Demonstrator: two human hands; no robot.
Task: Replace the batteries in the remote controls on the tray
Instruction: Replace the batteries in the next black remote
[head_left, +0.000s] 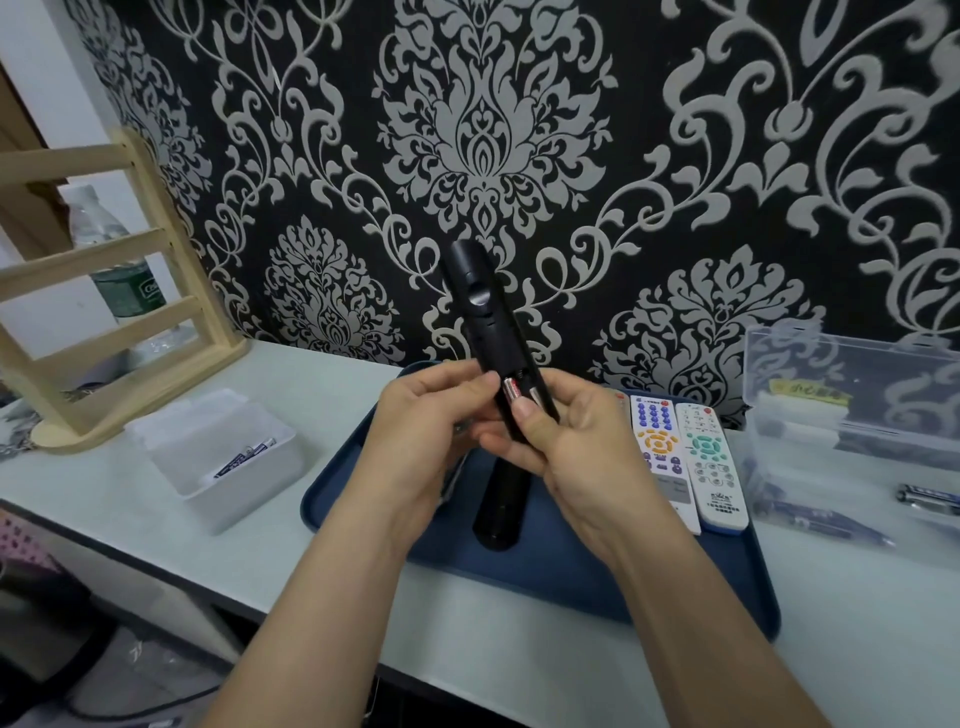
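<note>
Both hands hold a black remote (478, 306) upright above the blue tray (571, 571), its back facing me and its battery bay uncovered. A red and silver battery (510, 388) sits in the bay. My left hand (421, 441) grips the remote's lower left side. My right hand (571, 447) grips its lower right side, the thumb lying over the battery's lower end. A second black remote (501, 512) lies on the tray below my hands. Two white remotes (660, 452) (714, 467) lie side by side at the tray's right.
A white open box (218, 457) holding batteries stands left of the tray. A clear plastic box (857, 405) stands at the right, with loose batteries (930, 499) in front of it. A wooden rack (104, 291) and a water bottle (119, 260) stand at the back left.
</note>
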